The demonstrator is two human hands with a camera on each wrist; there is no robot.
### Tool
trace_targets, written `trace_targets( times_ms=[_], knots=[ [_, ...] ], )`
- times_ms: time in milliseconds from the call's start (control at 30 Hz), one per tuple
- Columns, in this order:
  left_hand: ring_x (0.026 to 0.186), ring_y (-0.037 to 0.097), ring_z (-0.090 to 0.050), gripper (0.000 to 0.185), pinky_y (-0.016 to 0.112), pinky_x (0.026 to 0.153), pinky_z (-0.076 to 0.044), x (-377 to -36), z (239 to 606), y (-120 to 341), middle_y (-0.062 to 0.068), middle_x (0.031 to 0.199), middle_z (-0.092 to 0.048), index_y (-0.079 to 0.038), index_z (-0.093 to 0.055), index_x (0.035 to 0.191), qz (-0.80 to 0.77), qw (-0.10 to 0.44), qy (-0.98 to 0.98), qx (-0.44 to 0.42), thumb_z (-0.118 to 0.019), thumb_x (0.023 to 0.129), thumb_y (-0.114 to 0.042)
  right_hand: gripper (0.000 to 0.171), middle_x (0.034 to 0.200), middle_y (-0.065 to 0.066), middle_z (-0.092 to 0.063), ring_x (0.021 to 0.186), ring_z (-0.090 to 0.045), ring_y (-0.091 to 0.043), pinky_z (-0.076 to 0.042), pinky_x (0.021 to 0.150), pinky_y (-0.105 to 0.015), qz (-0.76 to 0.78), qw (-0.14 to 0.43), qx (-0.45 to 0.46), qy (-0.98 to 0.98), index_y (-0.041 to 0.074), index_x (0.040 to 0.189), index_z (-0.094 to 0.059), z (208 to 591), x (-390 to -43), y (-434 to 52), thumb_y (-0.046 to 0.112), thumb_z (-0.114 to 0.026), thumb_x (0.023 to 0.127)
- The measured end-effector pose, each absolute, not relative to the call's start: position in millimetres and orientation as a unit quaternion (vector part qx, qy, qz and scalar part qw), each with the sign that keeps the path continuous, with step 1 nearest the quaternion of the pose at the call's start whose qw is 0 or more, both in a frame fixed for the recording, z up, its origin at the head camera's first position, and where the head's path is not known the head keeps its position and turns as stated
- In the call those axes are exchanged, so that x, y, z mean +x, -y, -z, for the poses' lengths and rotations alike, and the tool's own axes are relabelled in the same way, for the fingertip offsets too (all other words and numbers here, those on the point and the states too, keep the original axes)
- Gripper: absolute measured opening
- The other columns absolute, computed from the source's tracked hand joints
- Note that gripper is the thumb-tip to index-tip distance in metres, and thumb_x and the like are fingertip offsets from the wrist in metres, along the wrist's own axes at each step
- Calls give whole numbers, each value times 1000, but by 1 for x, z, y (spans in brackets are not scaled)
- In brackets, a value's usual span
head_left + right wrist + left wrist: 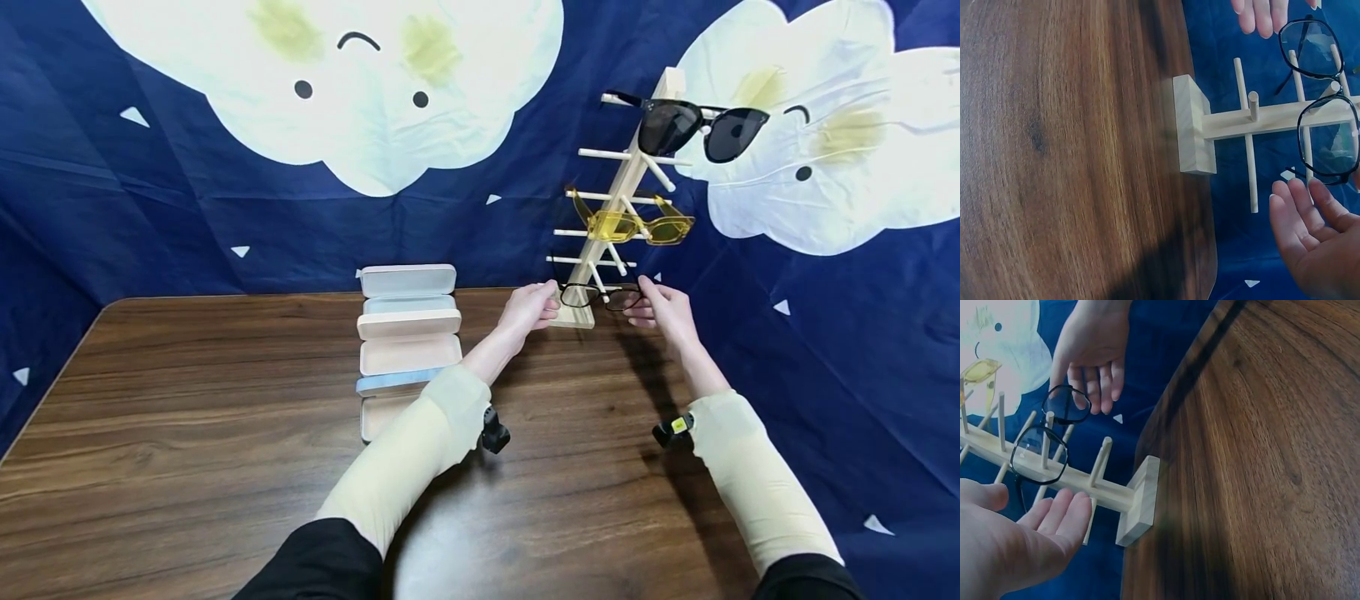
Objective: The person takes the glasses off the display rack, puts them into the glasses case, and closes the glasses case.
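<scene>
Black-framed clear glasses sit low on a wooden peg rack, their bridge at a front peg. My left hand is beside their left end. In the left wrist view that hand is palm up, thumb and fingers spread apart around the side arm. On the other end my right hand has its fingertips right at the frame. The right wrist view shows this hand with loosely extended fingers just below the lens rim. Above hang yellow-framed glasses and black sunglasses.
Several open glasses cases stand in a column on the brown wooden table, left of my left forearm. The rack's base stands at the table's back edge. Behind hangs a dark blue cloth with white clouds.
</scene>
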State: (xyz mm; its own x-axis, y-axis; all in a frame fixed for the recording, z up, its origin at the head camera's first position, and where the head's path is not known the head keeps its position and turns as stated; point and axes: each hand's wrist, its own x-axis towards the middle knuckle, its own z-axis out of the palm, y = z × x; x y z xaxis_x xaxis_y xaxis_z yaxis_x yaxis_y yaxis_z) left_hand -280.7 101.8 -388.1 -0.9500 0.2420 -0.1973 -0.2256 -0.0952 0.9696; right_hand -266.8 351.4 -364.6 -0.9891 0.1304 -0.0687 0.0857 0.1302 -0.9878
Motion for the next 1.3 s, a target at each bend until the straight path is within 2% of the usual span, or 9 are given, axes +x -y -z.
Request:
trace_targets(
  times_ms=[167, 267, 500, 633, 833, 1067, 1300],
  knots=[
    [119, 42, -68, 42, 39, 98, -60, -278, 385, -105, 27, 125, -70, 0, -63, 135, -740, 149, -656, 13, -51, 107, -30, 38, 70, -2, -75, 66, -76, -13, -63, 64, -26, -664, 1, -80, 743, -9, 100, -60, 362, -266, -350, 28, -53, 107],
    [117, 43, -69, 40, 39, 97, -60, -277, 383, -106, 28, 122, -71, 1, -65, 131, -741, 140, -656, 14, -51, 107, -28, 37, 71, -3, -75, 68, -76, -14, -64, 66, -28, -668, -4, -84, 740, -11, 101, -58, 360, -266, -350, 25, -51, 107],
    [108, 40, -73, 38, 49, 102, -56, -278, 383, -108, 30, 116, -73, 5, -69, 122, -744, 128, -656, 11, -52, 106, -25, 28, 70, -3, -74, 65, -75, -14, -63, 64, -26, -681, -2, -85, 727, -9, 95, -61, 357, -266, -348, 15, -49, 106],
    [105, 38, -74, 36, 49, 101, -57, -278, 382, -108, 30, 115, -73, 6, -69, 120, -742, 125, -658, 16, -53, 106, -24, 26, 69, -3, -73, 64, -75, -14, -63, 63, -26, -686, 2, -88, 722, -7, 92, -62, 356, -266, -346, 12, -50, 105],
    [110, 40, -73, 35, 46, 101, -57, -276, 379, -106, 32, 119, -71, 7, -68, 124, -747, 127, -652, 28, -55, 106, -20, 22, 69, -2, -72, 60, -73, -12, -62, 60, -25, -693, 19, -96, 714, -6, 95, -60, 360, -268, -347, 11, -50, 104],
    [87, 21, -74, 32, 42, 100, -59, -272, 376, -107, 33, 120, -70, 8, -70, 119, -758, 124, -640, 30, -56, 105, -17, 25, 69, -4, -73, 63, -74, -13, -63, 62, -27, -700, 27, -96, 707, -2, 87, -62, 353, -258, -343, 10, -50, 104],
    [97, 30, -76, 32, 43, 99, -59, -267, 374, -104, 33, 119, -71, 9, -69, 118, -757, 124, -640, 43, -56, 105, -17, 28, 68, -1, -72, 63, -74, -11, -62, 61, -25, -709, 43, -87, 698, 2, 82, -64, 362, -258, -349, 11, -50, 105]
  ],
)
